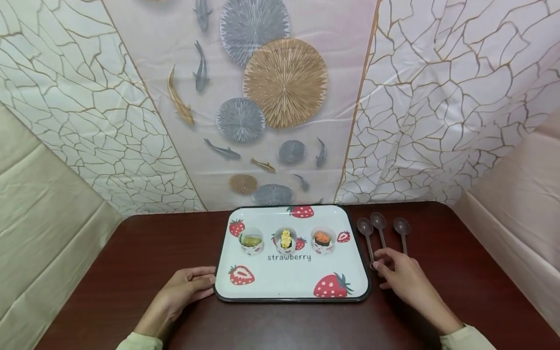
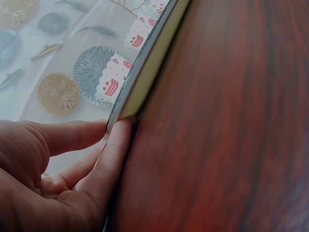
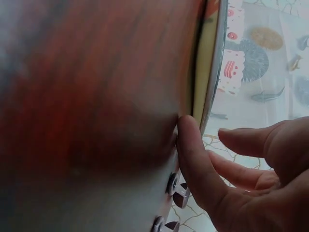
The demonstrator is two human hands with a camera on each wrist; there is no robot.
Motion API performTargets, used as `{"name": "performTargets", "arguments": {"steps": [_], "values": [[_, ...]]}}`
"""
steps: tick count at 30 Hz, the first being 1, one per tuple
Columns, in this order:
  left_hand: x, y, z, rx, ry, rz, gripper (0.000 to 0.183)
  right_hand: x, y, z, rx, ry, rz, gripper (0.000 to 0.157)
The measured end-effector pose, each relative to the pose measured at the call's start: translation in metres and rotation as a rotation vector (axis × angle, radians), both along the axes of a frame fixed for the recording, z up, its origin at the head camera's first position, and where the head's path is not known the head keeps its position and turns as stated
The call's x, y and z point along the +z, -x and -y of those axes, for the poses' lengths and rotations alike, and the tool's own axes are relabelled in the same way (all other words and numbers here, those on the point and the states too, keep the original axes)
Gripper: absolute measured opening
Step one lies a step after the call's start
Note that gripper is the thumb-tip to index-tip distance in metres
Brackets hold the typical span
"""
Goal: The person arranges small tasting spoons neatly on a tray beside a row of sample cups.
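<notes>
In head view, the right hand [image 1: 402, 275] partly hides 2 spoons [image 1: 401, 227].

Tray [image 1: 280, 284] lies on the bench [image 1: 166, 243], patterned cloth [image 1: 284, 160] hanging behind; three cups [image 1: 251, 249] stand in a row across its far half, left to right, each with a piece of food [image 1: 286, 238] inside. Right of the tray, three spoons [image 1: 401, 226] lie side by side on the bench, bowls to the far side, middle one set slightly farther back. Of the hands, left [image 1: 183, 291] at the tray's near left rim, right [image 1: 404, 277] near its right side, before the spoons.
</notes>
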State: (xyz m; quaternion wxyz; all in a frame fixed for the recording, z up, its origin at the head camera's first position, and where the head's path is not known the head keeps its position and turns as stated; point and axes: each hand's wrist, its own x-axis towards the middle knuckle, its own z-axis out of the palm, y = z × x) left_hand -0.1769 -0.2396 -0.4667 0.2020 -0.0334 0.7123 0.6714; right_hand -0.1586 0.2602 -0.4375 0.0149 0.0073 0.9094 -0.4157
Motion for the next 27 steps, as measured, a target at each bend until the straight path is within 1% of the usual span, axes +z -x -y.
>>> {"name": "performTargets", "arguments": {"steps": [4, 8, 10, 13, 16, 23, 27], "values": [[0.000, -0.001, 0.002, 0.021, -0.005, -0.004, 0.059, 0.003, 0.008, 0.004, 0.025, -0.058, 0.028, 0.028], [0.000, -0.002, 0.000, 0.029, -0.006, -0.004, 0.059, 0.005, 0.015, 0.007, 0.027, -0.163, 0.071, 0.029], [0.000, -0.002, -0.001, 0.034, -0.004, -0.001, 0.059, 0.005, 0.018, 0.008, 0.020, -0.211, 0.088, 0.026], [0.000, -0.002, -0.003, 0.040, -0.001, 0.005, 0.058, 0.005, 0.022, 0.009, 0.006, -0.250, 0.101, 0.021], [0.000, -0.001, -0.004, 0.046, -0.003, 0.010, 0.057, 0.005, 0.024, 0.009, -0.006, -0.254, 0.115, 0.017], [0.002, -0.001, -0.004, 0.057, -0.011, 0.023, 0.057, 0.006, 0.028, 0.008, 0.006, -0.259, 0.112, 0.020], [0.002, -0.001, -0.002, 0.056, -0.016, 0.030, 0.058, 0.005, 0.030, 0.009, 0.002, -0.192, 0.148, 0.020]]}}
